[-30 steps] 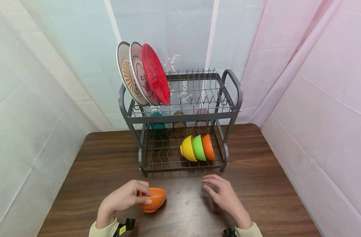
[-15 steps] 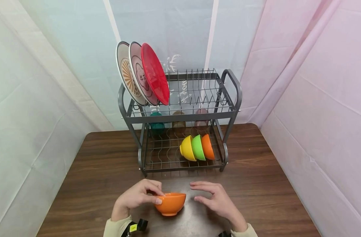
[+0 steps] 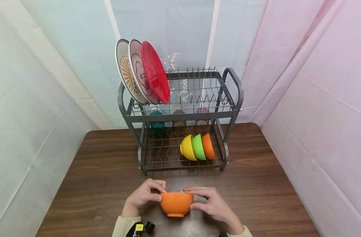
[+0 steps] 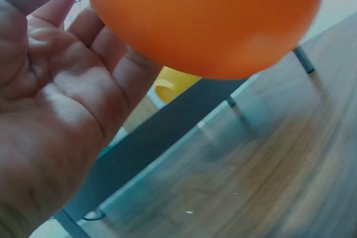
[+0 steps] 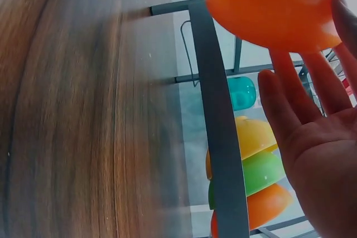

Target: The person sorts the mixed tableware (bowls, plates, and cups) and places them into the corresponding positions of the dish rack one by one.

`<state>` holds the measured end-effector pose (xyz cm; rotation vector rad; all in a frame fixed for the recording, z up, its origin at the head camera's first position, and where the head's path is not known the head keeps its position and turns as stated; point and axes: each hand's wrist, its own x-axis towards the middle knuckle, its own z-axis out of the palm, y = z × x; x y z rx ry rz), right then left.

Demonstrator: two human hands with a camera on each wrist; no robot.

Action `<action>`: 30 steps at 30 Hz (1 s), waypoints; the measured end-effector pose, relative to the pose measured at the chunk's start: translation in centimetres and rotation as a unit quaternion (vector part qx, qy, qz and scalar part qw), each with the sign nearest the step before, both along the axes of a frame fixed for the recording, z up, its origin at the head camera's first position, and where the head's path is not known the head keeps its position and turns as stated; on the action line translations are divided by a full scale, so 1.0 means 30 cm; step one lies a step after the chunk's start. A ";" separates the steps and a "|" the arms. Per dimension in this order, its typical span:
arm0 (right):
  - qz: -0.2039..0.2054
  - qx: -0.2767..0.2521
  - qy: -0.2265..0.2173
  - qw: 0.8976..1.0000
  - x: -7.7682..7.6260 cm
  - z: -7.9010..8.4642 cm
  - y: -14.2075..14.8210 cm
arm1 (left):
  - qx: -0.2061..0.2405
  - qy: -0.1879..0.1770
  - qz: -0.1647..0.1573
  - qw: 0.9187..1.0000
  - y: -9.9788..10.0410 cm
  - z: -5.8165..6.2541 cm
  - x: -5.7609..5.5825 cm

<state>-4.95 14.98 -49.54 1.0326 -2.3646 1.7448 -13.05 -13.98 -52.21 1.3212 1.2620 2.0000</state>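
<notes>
An orange bowl [image 3: 176,204] is upright above the near part of the table, between the two hands. At its left rim my left hand [image 3: 145,196] pinches it, thumb outside and fingers at the inner side. On the opposite side my right hand [image 3: 210,202] has its thumb against the outer wall and its fingers along the rim. From the left wrist the bowl's underside [image 4: 206,20] fills the top of the view, the palm [image 4: 56,98] beside it. In the right wrist view, fingers [image 5: 326,85] lie behind the bowl [image 5: 273,9].
A two-tier dish rack [image 3: 180,117] stands behind the hands. Its top tier bears two patterned plates [image 3: 128,77] and a red plate [image 3: 155,74]. Below are yellow [image 3: 187,148], green [image 3: 199,148] and orange bowls [image 3: 208,147] on edge, with tinted glasses [image 3: 157,123] behind.
My left hand has carried the orange bowl rightward to the middle. The right hand has come left, and its thumb and fingers have closed on the bowl's right side.
</notes>
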 end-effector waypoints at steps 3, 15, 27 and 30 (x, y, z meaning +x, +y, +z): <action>-0.001 -0.025 -0.055 0.998 0.005 -0.005 0.001 | 0.044 -0.037 -0.018 0.998 0.018 -0.030 0.006; -0.027 -0.064 -0.091 0.993 -0.007 -0.007 0.043 | 0.075 -0.161 0.041 0.983 0.082 -0.069 0.035; -0.035 -0.126 -0.143 0.981 -0.024 0.004 0.060 | -0.034 -0.194 0.145 0.970 0.102 -0.054 0.032; -0.046 -0.151 -0.148 0.976 -0.032 0.012 0.059 | -0.083 -0.179 0.173 0.965 0.093 -0.060 0.032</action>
